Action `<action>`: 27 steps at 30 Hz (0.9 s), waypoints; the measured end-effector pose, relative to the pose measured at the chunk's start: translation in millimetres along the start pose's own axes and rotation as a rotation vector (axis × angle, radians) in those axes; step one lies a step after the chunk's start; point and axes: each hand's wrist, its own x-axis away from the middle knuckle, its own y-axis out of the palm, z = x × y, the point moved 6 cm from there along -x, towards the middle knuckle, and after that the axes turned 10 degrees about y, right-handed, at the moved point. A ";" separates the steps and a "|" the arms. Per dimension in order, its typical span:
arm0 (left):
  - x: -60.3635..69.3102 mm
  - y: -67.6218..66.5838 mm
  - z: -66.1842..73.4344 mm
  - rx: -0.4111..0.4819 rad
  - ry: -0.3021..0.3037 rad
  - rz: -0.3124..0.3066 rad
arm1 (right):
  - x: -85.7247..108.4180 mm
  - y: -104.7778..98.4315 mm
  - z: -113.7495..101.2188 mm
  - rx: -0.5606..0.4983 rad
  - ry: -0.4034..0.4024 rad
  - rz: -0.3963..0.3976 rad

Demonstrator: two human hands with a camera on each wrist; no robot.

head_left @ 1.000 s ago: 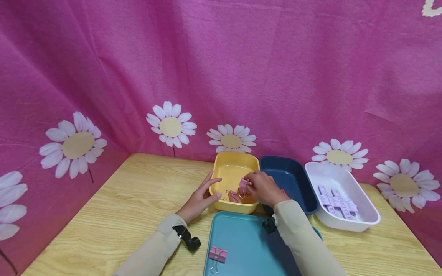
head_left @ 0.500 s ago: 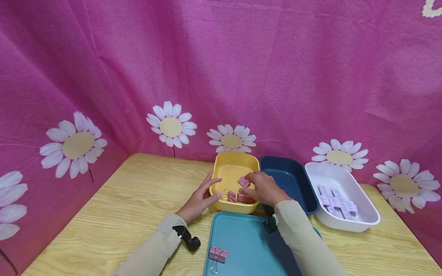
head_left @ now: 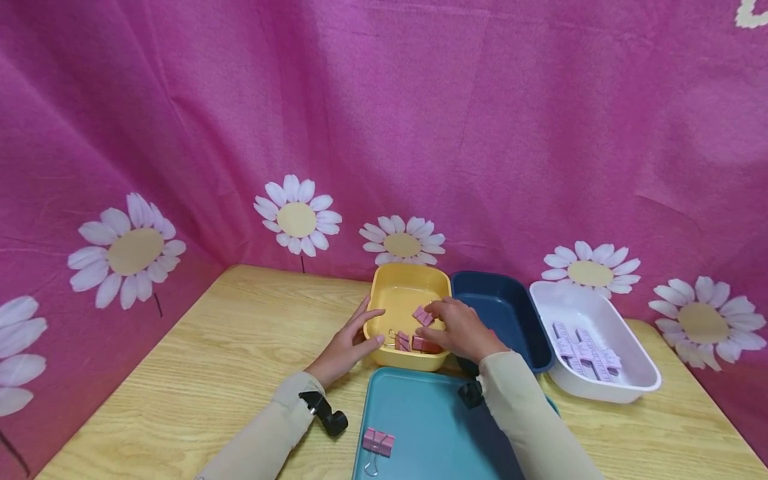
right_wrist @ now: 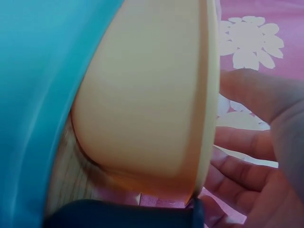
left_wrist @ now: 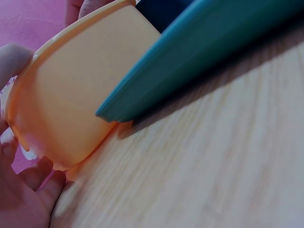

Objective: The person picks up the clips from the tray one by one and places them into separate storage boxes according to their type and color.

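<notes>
My left hand point(head_left: 343, 348) rests at the left side of a yellow bin point(head_left: 387, 361), fingers spread, thumb at the front rim corner; in the left wrist view its fingertips touch the bin's outer wall point(left_wrist: 90, 80). Over the bin's right side, my right hand point(head_left: 465, 328) reaches in with thumb and index apart. One pink binder clip point(head_left: 423, 315) lies by the index fingertip, and a second clip point(head_left: 425, 345) shows below the thumb. Left of that one is a third clip point(head_left: 402, 341). The right wrist view hides the clips behind the bin wall point(right_wrist: 147, 85).
A teal tray point(head_left: 432, 427) in front carries one pink binder clip point(head_left: 379, 443). Right of the yellow bin stands a navy bin point(head_left: 543, 360), partly covered by my right hand. Beyond it, a white bin point(head_left: 636, 393) holds lilac measuring tapes point(head_left: 585, 350). A flowered pink cloth hangs behind.
A second ago my right hand pinched a binder clip inside the yellow bin; its thumb and index have since parted, and the clips lie separately. The left hand has stayed still.
</notes>
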 end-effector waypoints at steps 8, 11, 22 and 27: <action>-0.8 -0.2 0.5 -0.007 -0.004 -0.003 | 10.9 -3.2 -1.6 -0.027 -0.022 0.008; -0.8 0.0 0.0 -0.002 -0.016 -0.001 | 16.8 -4.1 -1.2 -0.023 -0.018 0.011; 0.1 0.5 -1.2 -0.008 -0.027 -0.017 | 40.4 -6.9 -16.1 -0.139 -0.045 -0.047; -0.7 0.3 2.4 -0.025 -0.028 -0.013 | 51.4 -7.9 -25.3 -0.198 -0.102 -0.077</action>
